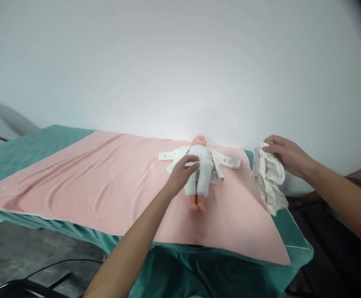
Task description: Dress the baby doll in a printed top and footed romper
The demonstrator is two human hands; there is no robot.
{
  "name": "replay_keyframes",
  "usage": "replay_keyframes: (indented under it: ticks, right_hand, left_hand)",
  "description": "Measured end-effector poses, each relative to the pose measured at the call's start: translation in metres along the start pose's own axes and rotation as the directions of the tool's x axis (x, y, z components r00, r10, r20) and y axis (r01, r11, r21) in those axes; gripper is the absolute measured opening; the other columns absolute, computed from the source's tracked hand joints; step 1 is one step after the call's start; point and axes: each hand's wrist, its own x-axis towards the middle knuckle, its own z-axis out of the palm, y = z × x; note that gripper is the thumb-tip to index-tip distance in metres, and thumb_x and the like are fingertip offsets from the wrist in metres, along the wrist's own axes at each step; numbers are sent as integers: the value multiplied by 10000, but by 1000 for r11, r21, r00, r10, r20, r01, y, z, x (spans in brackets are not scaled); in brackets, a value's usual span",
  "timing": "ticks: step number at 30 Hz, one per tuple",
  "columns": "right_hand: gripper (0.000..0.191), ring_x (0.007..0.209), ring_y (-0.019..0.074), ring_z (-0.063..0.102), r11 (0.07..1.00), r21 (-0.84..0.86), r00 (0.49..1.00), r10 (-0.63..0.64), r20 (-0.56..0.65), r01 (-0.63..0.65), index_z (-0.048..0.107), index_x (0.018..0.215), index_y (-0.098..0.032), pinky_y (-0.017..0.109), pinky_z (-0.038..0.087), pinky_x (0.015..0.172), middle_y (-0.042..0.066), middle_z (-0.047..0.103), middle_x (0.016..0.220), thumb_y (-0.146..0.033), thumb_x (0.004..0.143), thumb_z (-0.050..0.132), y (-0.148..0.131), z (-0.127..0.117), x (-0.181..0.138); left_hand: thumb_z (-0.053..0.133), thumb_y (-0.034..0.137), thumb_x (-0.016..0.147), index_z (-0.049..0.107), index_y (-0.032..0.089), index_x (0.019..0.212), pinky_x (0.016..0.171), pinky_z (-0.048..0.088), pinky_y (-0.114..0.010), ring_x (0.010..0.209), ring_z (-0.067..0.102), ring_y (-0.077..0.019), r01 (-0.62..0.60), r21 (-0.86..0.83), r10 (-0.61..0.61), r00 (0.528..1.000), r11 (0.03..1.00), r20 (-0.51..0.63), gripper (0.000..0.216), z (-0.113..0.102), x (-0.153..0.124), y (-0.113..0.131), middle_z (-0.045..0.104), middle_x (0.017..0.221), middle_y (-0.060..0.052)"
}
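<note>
A baby doll [204,165] lies on its back on a pink blanket [106,178], its bare feet towards me. It wears white clothing on its body and legs. Spread open beneath it is a white baby jacket [230,161] with small prints, its sleeves stretched out to both sides. My left hand [182,174] is over the doll's left side as I see it, fingers apart and holding nothing; whether it touches the clothing I cannot tell. Off to the right, my right hand [284,155] grips a bunched white baby garment [269,182] with faint prints, hanging down by the blanket's edge.
Under the blanket is a bed with a green cover [295,248], set against a white wall [180,70]. At lower left, a black chair frame [28,287] and a cable [65,260] are near the grey floor [50,240]. Dark things stand beyond the bed's right end.
</note>
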Motion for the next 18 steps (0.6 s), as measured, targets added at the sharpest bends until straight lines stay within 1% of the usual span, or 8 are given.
replay_keyframes:
  ticks: [2,4,6,8,11,14,16,18]
  right_hand:
    - [241,507,66,428,995,100,973,-29,227,6,524,888,-203,244,282,476,-59,441,642,-374,804,672,-55,11,3]
    - [308,473,40,342,992,56,922,-123,368,111,570,846,-179,223,231,447,-79,403,588,-373,724,775,-100,21,6]
    - [303,488,39,350,974,11,865,-206,457,226,621,844,-161,210,222,447,-70,426,579,-376,717,794,-134,31,10]
    - [279,509,38,372,944,22,815,-297,497,330,650,838,-156,197,226,455,-58,466,597,-364,724,795,-156,39,14]
    - [247,534,32,392,903,78,785,-407,467,422,668,840,-151,184,249,480,-50,502,633,-350,746,780,-170,50,20]
    - [273,542,33,418,899,92,809,-426,405,428,674,887,-145,186,280,498,-40,527,657,-391,786,737,-167,62,21]
    - [310,528,46,438,921,69,806,-370,461,383,674,893,-153,191,291,485,-36,547,647,-433,777,735,-159,71,19]
    - [337,522,71,471,952,27,754,-260,603,306,678,855,-160,201,316,472,-27,569,637,-453,719,775,-150,83,16]
  left_hand:
    - [653,366,828,613,254,1185,946,481,-364,1171,555,-247,-164,-22,166,984,986,73,377,18,4,37,571,1302,-75]
    - [692,356,805,566,267,1244,985,465,-361,1234,514,-244,-303,-47,306,948,952,93,465,30,10,73,527,1353,-65]
    - [723,351,780,566,251,1211,948,479,-344,1164,558,-223,-357,-59,362,924,932,127,469,33,16,101,580,1251,-55]
    - [724,367,775,603,211,1087,832,506,-314,969,623,-188,-335,-44,338,927,941,164,370,27,20,121,639,1017,-33]
    - [724,399,761,614,170,843,642,473,-248,702,586,-132,-263,17,254,944,965,210,267,6,18,134,579,740,8]
    - [743,401,736,583,158,718,533,402,-211,597,524,-106,-192,43,175,950,980,257,292,-20,10,133,525,667,14]
    - [733,407,747,582,155,725,513,387,-204,583,521,-106,-162,8,158,967,987,200,295,-35,5,127,522,670,9]
    - [717,420,765,587,155,769,523,404,-207,593,539,-113,-150,-82,158,983,985,98,295,-45,3,117,535,691,4]
